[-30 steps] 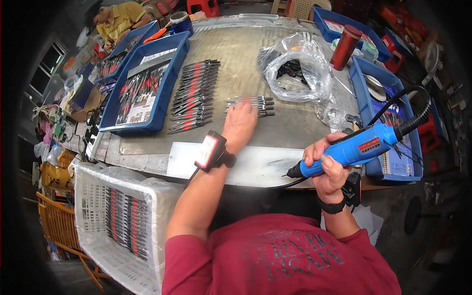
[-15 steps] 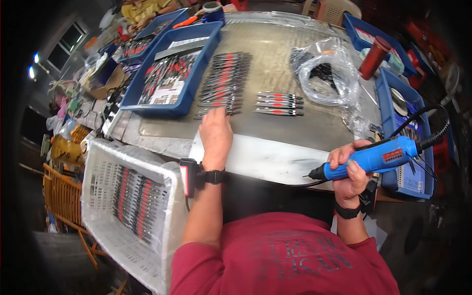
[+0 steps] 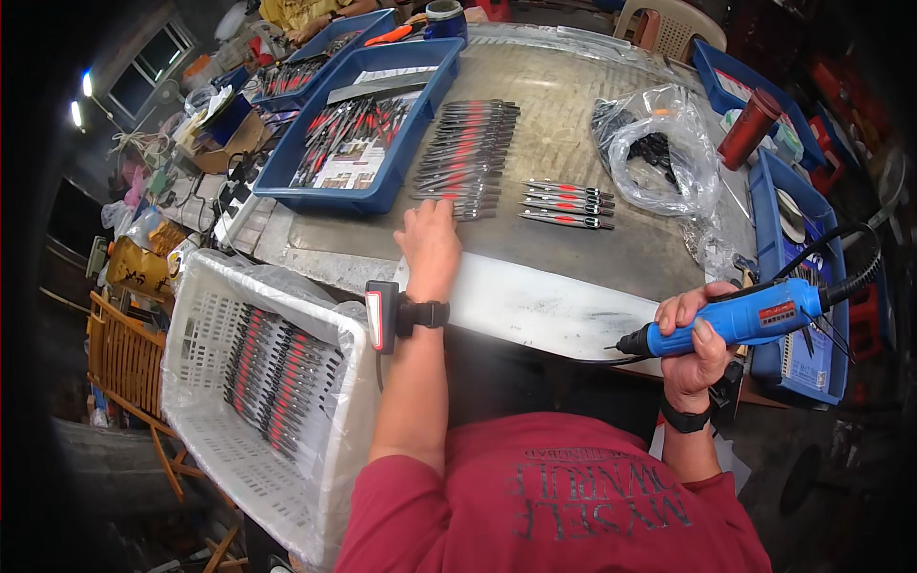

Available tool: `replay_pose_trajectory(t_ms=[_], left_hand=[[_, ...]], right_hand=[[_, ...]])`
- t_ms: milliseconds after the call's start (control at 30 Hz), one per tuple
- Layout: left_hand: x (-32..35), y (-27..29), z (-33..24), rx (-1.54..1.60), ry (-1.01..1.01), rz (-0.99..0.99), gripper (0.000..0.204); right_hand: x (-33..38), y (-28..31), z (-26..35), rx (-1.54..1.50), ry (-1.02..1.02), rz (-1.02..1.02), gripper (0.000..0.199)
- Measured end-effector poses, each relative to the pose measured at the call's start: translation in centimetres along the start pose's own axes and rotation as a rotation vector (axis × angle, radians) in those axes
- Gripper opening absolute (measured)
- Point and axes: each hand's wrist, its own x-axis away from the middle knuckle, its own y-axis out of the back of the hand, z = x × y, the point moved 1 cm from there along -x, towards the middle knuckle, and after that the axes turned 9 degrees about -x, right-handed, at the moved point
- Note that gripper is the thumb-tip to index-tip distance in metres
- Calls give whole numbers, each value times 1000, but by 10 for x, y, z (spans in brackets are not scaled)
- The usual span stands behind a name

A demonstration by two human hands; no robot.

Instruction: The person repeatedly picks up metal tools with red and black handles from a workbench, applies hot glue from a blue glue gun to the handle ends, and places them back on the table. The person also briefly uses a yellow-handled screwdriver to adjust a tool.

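Observation:
At the near end of a long row of slim silver-and-red pens (image 3: 470,153), my left hand (image 3: 430,246) has its fingers curled down on the nearest pen. Those fingers partly hide the pen. My right hand (image 3: 694,349) is wrapped round a blue electric screwdriver (image 3: 740,323), with the black nose and thin bit pointing left over the edge of a white sheet (image 3: 544,301). A smaller group of the same pens (image 3: 567,205) lies to the right of the row, between it and a clear plastic bag (image 3: 669,158) with black pieces inside.
On the left stands a white plastic-lined crate (image 3: 334,401) with rows of pens inside. A blue tray (image 3: 382,196) of loose pens sits behind my left hand. At the right are another blue tray (image 3: 764,191) and a red cylinder (image 3: 750,129). A coiled cord (image 3: 853,277) trails from the screwdriver.
The whole view has shifted, so the scene lies further right. My left hand stays at the near end of the row, and my right hand still holds the screwdriver.

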Motion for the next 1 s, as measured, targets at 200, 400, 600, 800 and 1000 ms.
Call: replay_pose_trajectory(t_ms=[200, 400, 600, 800, 1000], left_hand=[[-4, 0, 0, -25, -8, 65, 15], [-6, 4, -2, -64, -49, 144, 18], [-7, 7, -11, -62, -160, 181, 18], [-4, 5, -14, -56, -151, 176, 18], [-5, 9, -16, -118, -207, 155, 19]], right_hand=[[0, -1, -3, -17, -17, -8, 47], [-1, 0, -4, -13, -20, -11, 46], [-2, 0, -4, -8, -24, -19, 46], [-1, -1, -4, -10, -32, -22, 46], [-1, -2, -4, -35, -27, -12, 46]])
